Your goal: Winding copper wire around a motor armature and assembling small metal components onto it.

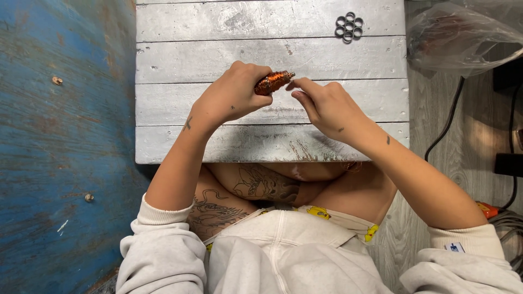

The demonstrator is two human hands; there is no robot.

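surface: grey plank table (190,46) | on it: cluster of small metal rings (349,26) near far right corner

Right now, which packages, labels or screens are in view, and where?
Plastic bag: top right, beside the board; clear, crumpled, dark contents.
Sleeve tag: right cuff, bottom right; small white rectangle with a blue mark.
No screens or signs.
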